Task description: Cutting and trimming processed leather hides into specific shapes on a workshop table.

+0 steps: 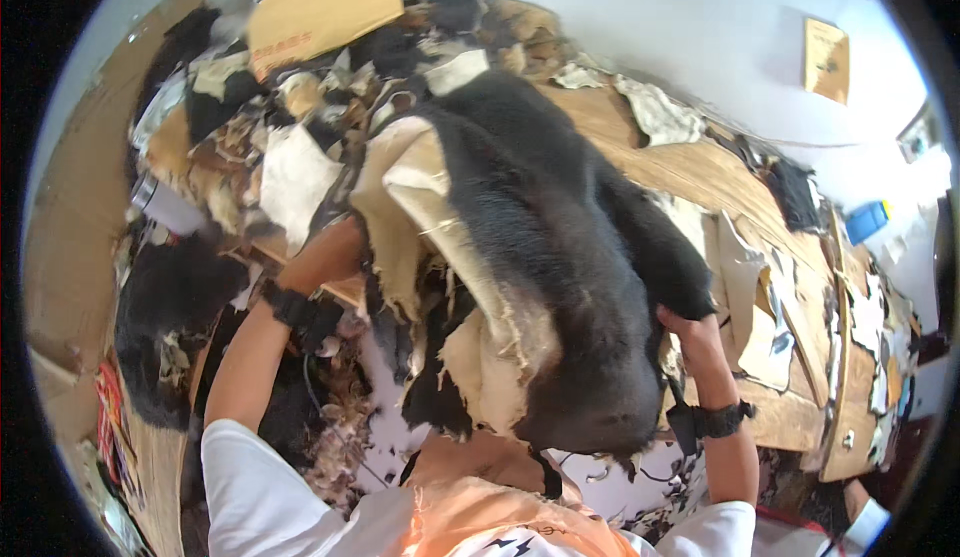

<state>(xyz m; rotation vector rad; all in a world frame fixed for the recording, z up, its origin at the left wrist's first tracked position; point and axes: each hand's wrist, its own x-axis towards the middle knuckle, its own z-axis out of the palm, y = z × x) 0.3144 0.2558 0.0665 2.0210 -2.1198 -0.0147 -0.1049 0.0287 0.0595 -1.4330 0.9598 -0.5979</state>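
Observation:
A large black fur hide [560,217] with a cream skin side hangs in front of me, its left edge folded back so that the pale inner face shows. My right hand [688,335] grips the hide's right edge, with the thumb showing against the dark fur. On the other side, my left hand [348,242] reaches in behind the folded edge; its fingers are hidden by the hide. Ragged cream and black flaps droop from the hide toward my lap. Dark straps circle both my wrists.
Fur and skin scraps [298,179] pile up at the back left, with a large yellow-brown envelope [325,17] on them. A pale bottle [168,205] stands at left. Wooden boards [640,162] with more scraps extend right, toward a blue container [867,221]. Another person's sleeve [866,525] shows lower right.

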